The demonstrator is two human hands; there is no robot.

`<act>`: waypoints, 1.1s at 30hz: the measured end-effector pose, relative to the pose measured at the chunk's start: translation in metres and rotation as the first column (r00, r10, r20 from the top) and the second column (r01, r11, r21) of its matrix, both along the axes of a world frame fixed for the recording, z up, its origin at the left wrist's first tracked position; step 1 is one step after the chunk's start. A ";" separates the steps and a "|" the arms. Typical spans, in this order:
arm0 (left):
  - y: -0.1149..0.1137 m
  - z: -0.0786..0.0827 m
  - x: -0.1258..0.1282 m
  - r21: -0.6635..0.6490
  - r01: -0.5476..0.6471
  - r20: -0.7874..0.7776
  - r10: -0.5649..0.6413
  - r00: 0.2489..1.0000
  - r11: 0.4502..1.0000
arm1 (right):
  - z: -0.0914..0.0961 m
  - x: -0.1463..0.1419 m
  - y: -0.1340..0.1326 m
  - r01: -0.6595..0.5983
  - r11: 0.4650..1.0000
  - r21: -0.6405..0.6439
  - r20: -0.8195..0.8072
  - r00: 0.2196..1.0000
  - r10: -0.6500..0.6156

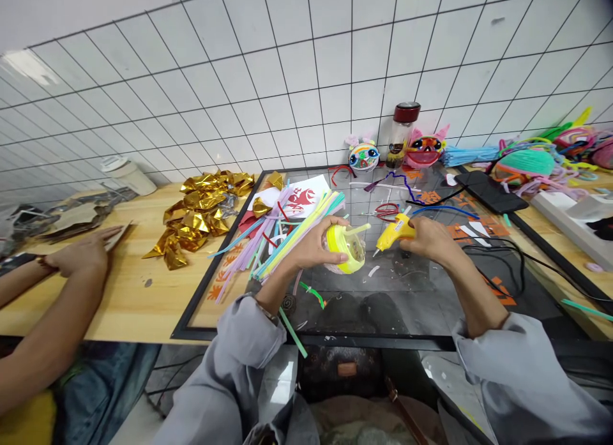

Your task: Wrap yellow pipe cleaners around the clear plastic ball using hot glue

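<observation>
From my remote seat I log the round container [345, 250] as bright yellow with clear plastic, and the glue gun [396, 230] as a deeper yellow. Fuzzy sticks [306, 234]: I read lilac, pale yellow, mint, light blue. Foil [205, 215]: shiny gold. Paper sheet [306, 196]: white, red figure. Scissors [387, 210]: red handles. Left face craft [363, 156]: multicoloured. Right face craft [425, 150]: red, pink ears. Bottle cap [407, 112]: dark red. Wall [330, 62]: white, dark grid lines. Tabletop [129, 298]: pale wood grain. Panel frame [335, 339]: black. Sleeves [249, 335], I note, plain grey.
</observation>
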State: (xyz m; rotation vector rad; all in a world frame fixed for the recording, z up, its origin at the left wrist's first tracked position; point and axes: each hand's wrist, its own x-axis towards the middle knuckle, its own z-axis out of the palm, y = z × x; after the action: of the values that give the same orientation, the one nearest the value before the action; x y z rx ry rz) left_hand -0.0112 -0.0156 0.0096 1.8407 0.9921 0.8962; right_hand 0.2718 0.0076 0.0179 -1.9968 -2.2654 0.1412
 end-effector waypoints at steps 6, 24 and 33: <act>-0.004 0.001 0.002 0.082 0.078 -0.016 -0.077 0.997 0.994 | -0.001 -0.004 -0.003 -0.079 0.994 -0.077 0.113 0.990 0.088; -0.009 0.008 0.005 0.130 0.084 -0.088 -0.073 0.993 0.988 | 0.014 -0.063 -0.034 -0.485 0.610 0.627 -0.471 0.388 0.792; -0.010 0.013 0.008 0.099 0.066 -0.091 -0.057 0.994 0.993 | 0.033 -0.076 -0.011 -0.391 0.694 0.605 -0.585 0.374 0.720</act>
State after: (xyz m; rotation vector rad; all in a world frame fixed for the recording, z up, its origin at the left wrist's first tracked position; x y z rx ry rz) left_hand -0.0028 -0.0259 0.0222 2.0009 0.9528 0.8484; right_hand 0.1960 -0.0033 0.0506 -0.5937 -1.9800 0.5101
